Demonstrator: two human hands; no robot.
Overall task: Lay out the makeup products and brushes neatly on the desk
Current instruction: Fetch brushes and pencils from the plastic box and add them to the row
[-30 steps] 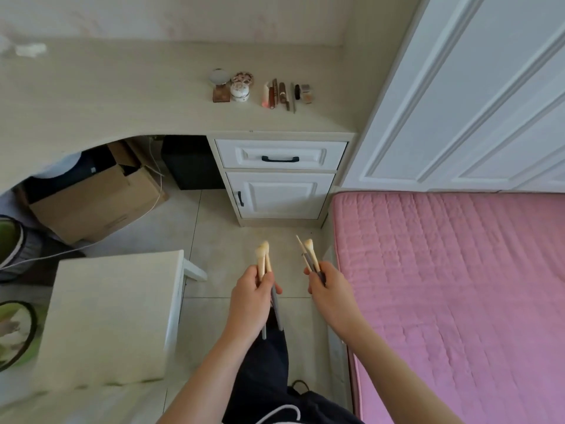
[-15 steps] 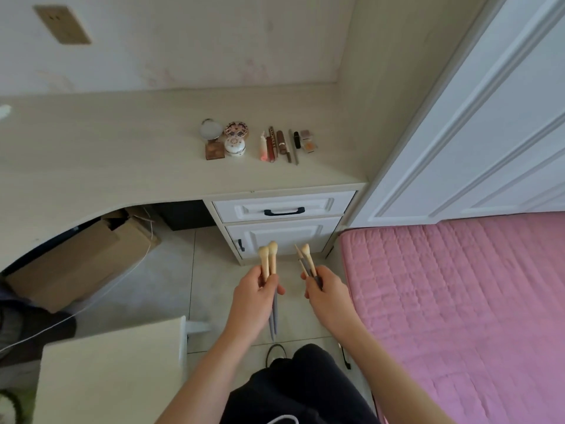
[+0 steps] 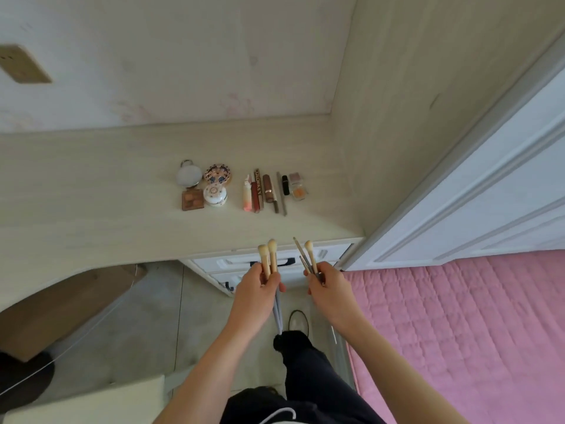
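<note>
The worktop (image 3: pixel 91 191) already carries a row of makeup products (image 3: pixel 266 191). My left hand (image 3: pixel 255 289) grips two fluffy brushes (image 3: pixel 269 255), my right hand (image 3: pixel 328 286) three thin brushes (image 3: pixel 307 255): light, stiff-handled, best held mid-handle.

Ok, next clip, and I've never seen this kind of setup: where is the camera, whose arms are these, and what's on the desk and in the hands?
There is no machine here: the camera sits on a person's head, looking forward and down, so the two bare arms are their own. The left hand grips two cream-tipped makeup brushes upright. The right hand grips a few thinner brushes, one with a cream tip. Ahead, on the pale wooden desk, lie round and square compacts in a cluster, and beside them a row of slim tubes and sticks. A pink quilted bed is on the right.
</note>
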